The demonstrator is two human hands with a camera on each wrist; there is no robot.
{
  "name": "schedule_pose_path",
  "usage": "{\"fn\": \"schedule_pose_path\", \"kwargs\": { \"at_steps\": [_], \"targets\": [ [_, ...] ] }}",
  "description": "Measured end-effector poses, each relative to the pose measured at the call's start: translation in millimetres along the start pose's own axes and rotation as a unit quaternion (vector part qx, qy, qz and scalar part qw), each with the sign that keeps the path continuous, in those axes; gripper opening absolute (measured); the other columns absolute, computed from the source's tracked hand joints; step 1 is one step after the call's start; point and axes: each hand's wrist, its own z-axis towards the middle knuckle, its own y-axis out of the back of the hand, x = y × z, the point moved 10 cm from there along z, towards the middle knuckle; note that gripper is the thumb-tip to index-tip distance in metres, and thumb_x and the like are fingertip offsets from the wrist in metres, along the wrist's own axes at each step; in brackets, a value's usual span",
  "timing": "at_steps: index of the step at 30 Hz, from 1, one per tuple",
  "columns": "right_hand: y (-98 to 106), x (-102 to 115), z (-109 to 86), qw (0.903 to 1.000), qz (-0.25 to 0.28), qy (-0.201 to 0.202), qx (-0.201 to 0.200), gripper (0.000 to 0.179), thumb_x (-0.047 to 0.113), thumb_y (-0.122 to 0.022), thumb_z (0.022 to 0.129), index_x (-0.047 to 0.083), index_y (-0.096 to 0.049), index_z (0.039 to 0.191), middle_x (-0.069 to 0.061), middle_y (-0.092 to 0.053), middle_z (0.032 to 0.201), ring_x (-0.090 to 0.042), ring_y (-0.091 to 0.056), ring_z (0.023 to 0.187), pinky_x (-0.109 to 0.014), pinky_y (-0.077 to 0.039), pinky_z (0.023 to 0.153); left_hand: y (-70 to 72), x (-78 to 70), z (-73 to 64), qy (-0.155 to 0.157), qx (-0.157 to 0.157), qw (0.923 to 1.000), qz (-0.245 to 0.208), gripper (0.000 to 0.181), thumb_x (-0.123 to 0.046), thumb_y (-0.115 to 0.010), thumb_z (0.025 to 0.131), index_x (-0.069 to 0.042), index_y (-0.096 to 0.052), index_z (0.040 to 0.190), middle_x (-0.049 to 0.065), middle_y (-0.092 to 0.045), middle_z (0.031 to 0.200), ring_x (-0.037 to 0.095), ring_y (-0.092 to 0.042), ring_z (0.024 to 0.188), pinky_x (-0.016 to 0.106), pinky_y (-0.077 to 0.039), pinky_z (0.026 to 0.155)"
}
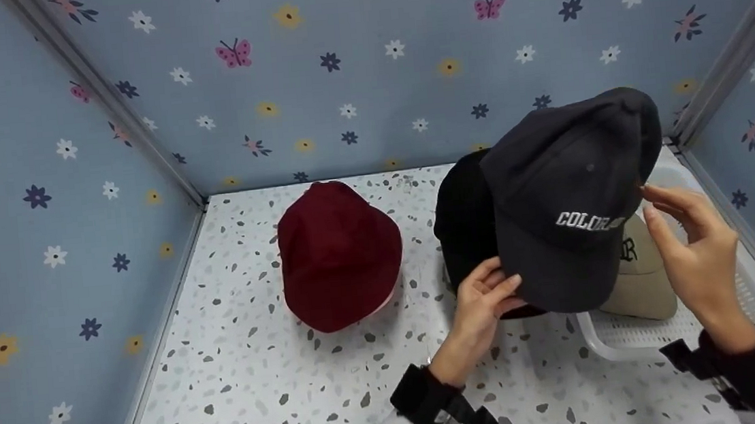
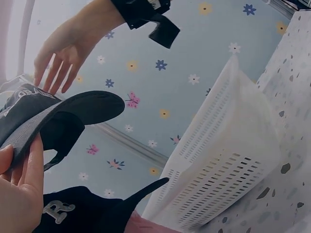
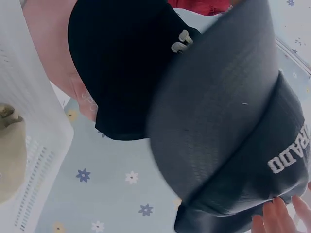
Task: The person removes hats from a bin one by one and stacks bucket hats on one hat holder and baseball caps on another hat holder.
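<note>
My left hand [image 1: 484,302] pinches the brim of a dark grey baseball cap [image 1: 552,176] with white "COLORADO" lettering, thumb above and fingers below. In the left wrist view the cap [image 2: 29,114] is held up in the air. My right hand [image 1: 703,259] is at the crown's right side, fingertips at its edge and fingers fairly straight. Behind and below the grey cap sits a black cap [image 1: 463,211] with a pale letter [image 2: 59,212], partly hidden. A pink cap [image 3: 53,43] shows under the black one in the wrist views.
On the left of the speckled tabletop [image 1: 240,360] lies a dark red cap [image 1: 340,256]. A white perforated basket [image 1: 625,351] stands at the right with a beige cap [image 1: 647,291] inside. Flower-patterned panels [image 1: 351,71] enclose the back and sides.
</note>
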Motion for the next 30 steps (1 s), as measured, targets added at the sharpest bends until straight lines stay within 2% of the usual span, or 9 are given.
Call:
{"fn": "schedule_pose_path", "kwargs": {
  "at_steps": [5,11,13,16,18,22,24,26,30],
  "targets": [
    [-1,-9,-6.8,0.9996,-0.024,-0.016,-0.006,0.029,-0.018,-0.049,0.079,-0.012,-0.056,0.106,-0.014,-0.058,0.102,-0.016,-0.054,0.096,-0.022,-0.042,0.087,3.6,-5.3,2.1,0.002,-0.004,0.9998,-0.018,0.026,0.013,-0.052,0.079,0.002,-0.054,0.103,0.007,-0.062,0.085,0.016,-0.060,0.069,0.027,-0.052,0.061],
    [5,-46,-20.0,0.9926,-0.053,-0.107,-0.023,0.036,-0.007,-0.052,0.083,-0.007,-0.048,0.119,-0.001,-0.055,0.109,-0.012,-0.052,0.099,-0.016,-0.042,0.084,6.3,-9.6,3.8,0.010,-0.012,0.9989,-0.044,0.027,0.015,-0.049,0.080,-0.001,-0.052,0.103,0.007,-0.061,0.085,0.015,-0.060,0.068,0.026,-0.052,0.060],
    [4,-57,-26.2,0.9873,-0.038,-0.153,-0.021,0.037,-0.003,-0.052,0.085,-0.002,-0.047,0.122,0.001,-0.055,0.108,-0.012,-0.052,0.099,-0.015,-0.042,0.082,6.9,-10.5,4.6,0.012,-0.013,0.9986,-0.051,0.027,0.015,-0.048,0.081,-0.001,-0.052,0.102,0.007,-0.060,0.085,0.015,-0.060,0.068,0.026,-0.051,0.060],
    [-3,-71,-36.7,0.9731,0.053,-0.224,-0.008,0.036,0.004,-0.052,0.087,0.002,-0.047,0.123,-0.002,-0.055,0.108,-0.012,-0.054,0.098,-0.015,-0.044,0.081,7.7,-11.0,5.7,0.015,-0.013,0.9979,-0.062,0.028,0.015,-0.047,0.081,-0.004,-0.052,0.101,0.006,-0.060,0.084,0.014,-0.060,0.067,0.026,-0.051,0.059],
    [-12,-79,-43.7,0.9517,0.153,-0.266,0.008,0.035,0.006,-0.051,0.088,0.002,-0.046,0.123,-0.004,-0.054,0.108,-0.011,-0.055,0.095,-0.016,-0.046,0.078,8.5,-11.7,6.5,0.014,-0.014,0.9978,-0.063,0.028,0.015,-0.047,0.082,-0.005,-0.052,0.101,0.006,-0.060,0.084,0.014,-0.060,0.067,0.026,-0.051,0.059],
    [-35,-85,-54.9,0.8818,0.335,-0.328,0.049,0.026,0.005,-0.044,0.091,0.003,-0.047,0.118,-0.005,-0.057,0.106,-0.013,-0.058,0.091,-0.020,-0.048,0.075,9.8,-12.6,7.8,0.013,-0.012,0.9975,-0.068,0.028,0.014,-0.046,0.082,-0.006,-0.052,0.100,0.006,-0.061,0.085,0.014,-0.060,0.068,0.026,-0.051,0.059],
    [-44,-90,-60.1,0.8439,0.395,-0.359,0.053,0.021,0.004,-0.042,0.092,0.004,-0.050,0.112,-0.006,-0.060,0.101,-0.015,-0.059,0.087,-0.023,-0.049,0.072,10.3,-13.2,8.2,0.012,-0.010,0.9973,-0.072,0.028,0.014,-0.045,0.083,-0.006,-0.052,0.101,0.006,-0.061,0.086,0.014,-0.061,0.068,0.026,-0.051,0.059],
    [-51,-94,-65.5,0.8107,0.438,-0.385,0.051,0.018,0.004,-0.040,0.093,0.004,-0.051,0.107,-0.007,-0.061,0.097,-0.016,-0.059,0.084,-0.024,-0.049,0.070,11.3,-14.2,8.5,0.010,-0.009,0.9972,-0.073,0.028,0.014,-0.045,0.083,-0.006,-0.052,0.101,0.006,-0.061,0.087,0.014,-0.061,0.069,0.026,-0.051,0.060],
    [-67,-96,-73.8,0.7371,0.540,-0.402,0.059,0.025,0.002,-0.032,0.095,-0.001,-0.053,0.108,-0.010,-0.059,0.103,-0.019,-0.057,0.091,-0.029,-0.048,0.076,13.9,-14.9,9.1,0.010,-0.013,0.9966,-0.081,0.029,0.014,-0.044,0.083,-0.008,-0.053,0.099,0.005,-0.061,0.086,0.014,-0.061,0.069,0.026,-0.051,0.060]
  ]
}}
